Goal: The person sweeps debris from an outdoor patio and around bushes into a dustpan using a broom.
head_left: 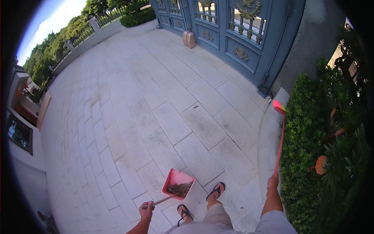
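Pale paving: left hand [146, 211] grips a dustpan [178, 184] holding debris, right hand [273, 181] grips a broom [279, 132]. Tilting the dustpan could spill it.

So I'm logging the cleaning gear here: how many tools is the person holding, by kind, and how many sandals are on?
Dustpan, red, debris inside, handle in left hand: 1
Broom, red, handle in right hand: 1
Sandals, black: 2
Total: 4
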Tool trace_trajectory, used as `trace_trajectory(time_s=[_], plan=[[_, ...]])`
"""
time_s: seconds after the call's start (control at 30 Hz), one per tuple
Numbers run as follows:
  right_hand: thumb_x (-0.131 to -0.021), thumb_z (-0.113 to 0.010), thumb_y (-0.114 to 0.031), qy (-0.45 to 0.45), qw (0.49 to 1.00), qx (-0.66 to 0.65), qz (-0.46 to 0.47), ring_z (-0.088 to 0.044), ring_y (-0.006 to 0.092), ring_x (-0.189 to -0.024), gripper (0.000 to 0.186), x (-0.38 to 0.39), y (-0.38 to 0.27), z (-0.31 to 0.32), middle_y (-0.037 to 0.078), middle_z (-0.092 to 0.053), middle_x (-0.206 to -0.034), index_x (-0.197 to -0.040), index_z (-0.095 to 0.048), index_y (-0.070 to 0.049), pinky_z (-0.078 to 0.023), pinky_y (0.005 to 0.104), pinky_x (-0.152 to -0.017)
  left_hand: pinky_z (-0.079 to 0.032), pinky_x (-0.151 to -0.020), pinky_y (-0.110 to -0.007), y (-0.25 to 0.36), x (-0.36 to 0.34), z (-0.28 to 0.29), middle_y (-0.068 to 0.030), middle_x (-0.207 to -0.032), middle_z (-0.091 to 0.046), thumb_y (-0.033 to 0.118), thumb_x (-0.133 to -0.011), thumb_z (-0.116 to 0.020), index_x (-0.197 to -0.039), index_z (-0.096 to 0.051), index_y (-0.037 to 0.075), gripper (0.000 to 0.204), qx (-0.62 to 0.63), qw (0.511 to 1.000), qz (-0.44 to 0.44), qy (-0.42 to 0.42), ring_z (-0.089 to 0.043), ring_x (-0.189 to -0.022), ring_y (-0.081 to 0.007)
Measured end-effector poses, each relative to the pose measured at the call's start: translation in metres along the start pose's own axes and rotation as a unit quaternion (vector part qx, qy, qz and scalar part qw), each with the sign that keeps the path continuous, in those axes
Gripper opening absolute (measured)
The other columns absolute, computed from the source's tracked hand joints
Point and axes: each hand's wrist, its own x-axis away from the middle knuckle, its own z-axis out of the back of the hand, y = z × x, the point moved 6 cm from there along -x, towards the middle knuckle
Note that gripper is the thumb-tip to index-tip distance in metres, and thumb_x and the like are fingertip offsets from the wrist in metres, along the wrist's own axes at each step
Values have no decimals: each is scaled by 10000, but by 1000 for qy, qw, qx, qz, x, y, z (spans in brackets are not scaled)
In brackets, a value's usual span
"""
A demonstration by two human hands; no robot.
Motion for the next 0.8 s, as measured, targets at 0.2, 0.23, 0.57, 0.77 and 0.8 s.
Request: trace_trajectory(time_s=[0.2, 0.23, 0.57, 0.77, 0.8], plan=[[-1125, -480, -186, 10, 999, 41, 20, -658, 453, -1326, 540, 187, 59, 45, 280, -645, -1488, -1649, -455, -61, -530, 495, -1113, -578, -698, -299, -28, -17, 48, -90, -834, -775, 330, -1006, -812, -1074, -794, -23, 361, 6, 998, -47, -48, -718, -741, -143], [-1123, -482, -181, -13, 999, 48, 4, -660, 447, -1324, 541, 221, 57, 48, 279, -649, -1480, -1650, -456, -62, -531, 486, -1115, -576, -706, -302, -33, -16, 60, -79, -840, -778, 344, -1000, -818, -1080, -804, -8, 362, -18, 997, -55, -46, -716, -750, -138], [-1135, -470, -207, -5, 998, -51, 21, -624, 284, -571, 380, 300, 85, 53, 127, -604, -753, -1445, -637, -62, -507, 464, -530, -596, -807, -370, -66, -21, 107, -108, -892, -812, 425, -965, -837, -1072, -850, 57, 383, -99, 992, -79, -6, -760, -858, -195], [-1143, -501, -229, -27, 985, -163, -47, -506, 208, -437, 432, 313, 27, 8, 85, -571, -711, -1549, -599, -118, -394, 389, -356, -593, -789, -373, -79, -14, 107, -114, -859, -804, 416, -965, -830, -1043, -850, 47, 377, -125, 988, -80, 35, -756, -824, -196], [-1146, -506, -234, -29, 979, -194, -53, -483, 200, -414, 443, 299, 19, -1, 74, -573, -722, -1568, -589, -130, -362, 366, -325, -587, -767, -365, -81, -7, 101, -103, -832, -793, 412, -969, -827, -1035, -845, 40, 378, -118, 990, -65, 39, -741, -792, -184]])
